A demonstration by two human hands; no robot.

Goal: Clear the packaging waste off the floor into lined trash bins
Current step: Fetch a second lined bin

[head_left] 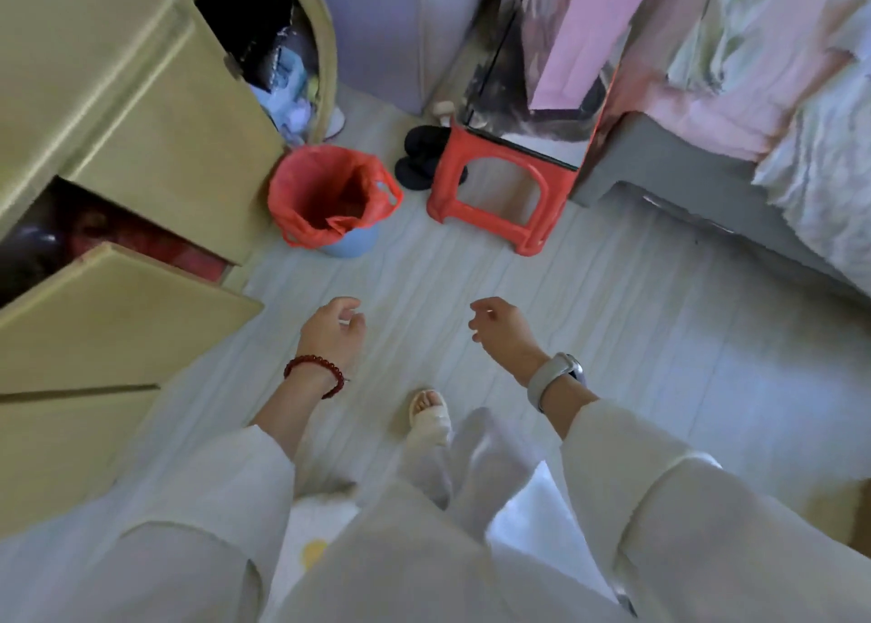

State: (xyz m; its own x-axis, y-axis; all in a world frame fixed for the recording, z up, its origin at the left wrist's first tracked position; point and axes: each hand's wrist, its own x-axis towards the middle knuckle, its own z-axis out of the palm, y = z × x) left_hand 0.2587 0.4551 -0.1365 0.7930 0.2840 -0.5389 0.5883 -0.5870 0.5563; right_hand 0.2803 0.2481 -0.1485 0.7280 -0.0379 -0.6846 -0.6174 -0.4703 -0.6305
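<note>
A small blue trash bin [351, 243] lined with a red plastic bag [325, 188] stands on the pale floor ahead of me, beside the cabinet. My left hand [332, 330], with a red bead bracelet on the wrist, hangs over the floor with loosely curled fingers and holds nothing. My right hand [499, 328], with a grey watch on the wrist, hangs the same way, also holding nothing. Both hands are well short of the bin. No packaging waste shows on the visible floor.
A yellow-green cabinet [118, 118] with open doors fills the left. A red plastic stool [490, 198] stands right of the bin, black slippers [422, 155] behind it. A bed [777, 127] lies at the right. My sandalled foot [429, 412] is below my hands.
</note>
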